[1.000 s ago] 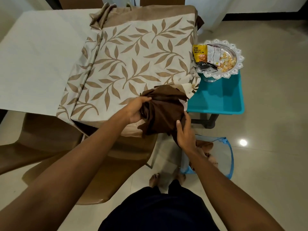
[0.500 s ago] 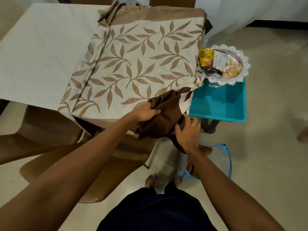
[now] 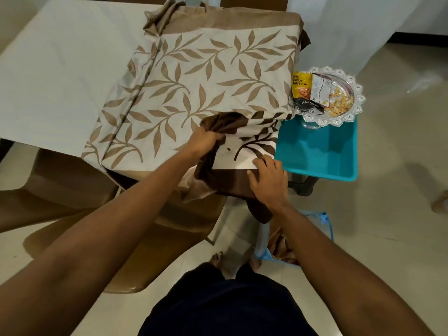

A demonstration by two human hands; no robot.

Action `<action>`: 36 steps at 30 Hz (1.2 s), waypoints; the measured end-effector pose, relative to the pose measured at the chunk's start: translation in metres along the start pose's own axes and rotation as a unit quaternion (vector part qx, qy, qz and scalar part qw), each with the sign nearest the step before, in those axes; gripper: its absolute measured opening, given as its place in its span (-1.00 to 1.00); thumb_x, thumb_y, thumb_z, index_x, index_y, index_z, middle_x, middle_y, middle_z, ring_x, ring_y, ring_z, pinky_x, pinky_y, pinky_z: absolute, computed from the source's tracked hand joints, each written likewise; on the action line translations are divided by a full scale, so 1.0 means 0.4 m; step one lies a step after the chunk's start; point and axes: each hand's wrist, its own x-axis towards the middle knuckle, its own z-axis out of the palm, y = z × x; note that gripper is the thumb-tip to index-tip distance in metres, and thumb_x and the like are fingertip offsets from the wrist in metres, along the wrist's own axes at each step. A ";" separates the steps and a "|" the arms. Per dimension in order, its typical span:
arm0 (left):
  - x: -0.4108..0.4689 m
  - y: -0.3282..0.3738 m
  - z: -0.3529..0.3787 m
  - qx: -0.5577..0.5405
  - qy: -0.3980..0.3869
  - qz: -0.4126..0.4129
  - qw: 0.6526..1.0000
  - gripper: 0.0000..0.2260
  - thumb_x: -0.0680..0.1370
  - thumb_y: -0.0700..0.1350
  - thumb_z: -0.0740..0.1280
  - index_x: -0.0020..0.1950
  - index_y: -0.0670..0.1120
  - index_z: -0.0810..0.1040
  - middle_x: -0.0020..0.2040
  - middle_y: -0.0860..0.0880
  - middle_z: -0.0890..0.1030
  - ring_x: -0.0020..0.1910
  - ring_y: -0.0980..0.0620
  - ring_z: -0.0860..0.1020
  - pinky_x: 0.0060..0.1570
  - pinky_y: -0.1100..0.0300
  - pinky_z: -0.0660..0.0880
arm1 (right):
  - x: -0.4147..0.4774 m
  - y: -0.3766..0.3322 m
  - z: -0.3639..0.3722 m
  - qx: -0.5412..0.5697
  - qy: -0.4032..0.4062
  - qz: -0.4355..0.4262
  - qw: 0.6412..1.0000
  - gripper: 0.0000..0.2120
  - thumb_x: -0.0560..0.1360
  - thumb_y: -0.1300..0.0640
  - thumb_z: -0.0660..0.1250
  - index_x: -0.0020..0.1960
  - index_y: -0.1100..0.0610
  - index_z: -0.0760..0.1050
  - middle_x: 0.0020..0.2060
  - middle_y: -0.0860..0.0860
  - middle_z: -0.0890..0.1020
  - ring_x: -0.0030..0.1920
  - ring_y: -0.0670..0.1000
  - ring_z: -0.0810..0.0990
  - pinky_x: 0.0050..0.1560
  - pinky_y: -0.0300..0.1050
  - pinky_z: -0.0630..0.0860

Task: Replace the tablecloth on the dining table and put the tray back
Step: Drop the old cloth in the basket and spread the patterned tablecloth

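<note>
Two containers?
— Yes. The silver tray [image 3: 339, 121], right of centre on a teal stool [image 3: 320, 154], holds snack packets [image 3: 300, 87]; the mesh basket [image 3: 323, 215] below holds brown fabric [image 3: 282, 248].
Hands?
— Left hand [image 3: 204, 143] grips the brown-and-white tablecloth [image 3: 249, 151] at centre; right hand [image 3: 269, 184] curls over its edge.

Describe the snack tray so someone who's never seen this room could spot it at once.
Find the dining table draped in leaf-print cloth; a turquoise stool stands at its right edge. On the stool's far end sits the tray: round, silver, with a scalloped rim, holding snack packets. Nothing else nearby is shiny or silvery.
</note>
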 end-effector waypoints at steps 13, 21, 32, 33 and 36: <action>0.132 -0.104 -0.198 0.056 0.199 -0.042 0.978 -0.62 0.51 -0.12 0.33 0.34 -0.11 0.51 0.14 -0.15 0.61 0.17 -0.19 0.57 0.10 -0.01 0.54 | 0.059 -0.007 -0.018 -0.004 0.030 0.015 0.999 -0.76 0.57 -0.10 0.30 0.07 0.05 0.59 0.00 0.00 0.57 0.01 0.05 0.49 -0.07 0.01 0.47; 0.142 -0.143 -0.112 0.343 0.166 0.169 0.909 -0.45 0.47 0.01 0.37 0.45 0.00 0.38 0.49 -0.14 0.32 0.55 -0.20 0.18 0.45 -0.23 0.24 | 0.236 -0.026 -0.009 0.001 0.035 0.043 0.998 -0.72 0.51 -0.01 0.36 0.17 0.07 0.58 0.18 0.04 0.57 0.18 0.14 0.48 0.08 0.11 0.49; 0.225 -0.055 -0.070 0.312 0.060 0.189 0.929 -0.50 0.51 0.03 0.39 0.43 0.03 0.41 0.46 -0.06 0.32 0.52 -0.11 0.19 0.41 -0.14 0.31 | 0.349 -0.025 -0.022 0.001 0.038 0.051 0.998 -0.77 0.52 0.03 0.35 0.14 0.06 0.59 0.13 0.05 0.61 0.12 0.16 0.51 0.03 0.09 0.49; 0.236 -0.042 -0.062 0.320 0.053 0.195 0.925 -0.49 0.50 0.03 0.39 0.44 0.03 0.40 0.46 -0.05 0.32 0.54 -0.10 0.17 0.42 -0.13 0.29 | 0.357 -0.021 -0.024 0.006 0.045 0.052 0.998 -0.78 0.52 0.04 0.35 0.13 0.06 0.60 0.13 0.05 0.61 0.12 0.16 0.51 0.02 0.09 0.48; 0.274 0.003 -0.011 0.359 0.031 0.227 0.905 -0.45 0.48 0.09 0.39 0.45 0.05 0.37 0.51 -0.04 0.29 0.59 -0.08 0.07 0.48 -0.15 0.16 | 0.380 -0.012 -0.024 -0.005 0.037 0.037 0.999 -0.76 0.52 0.07 0.35 0.17 0.07 0.60 0.15 0.05 0.61 0.13 0.15 0.53 0.03 0.08 0.50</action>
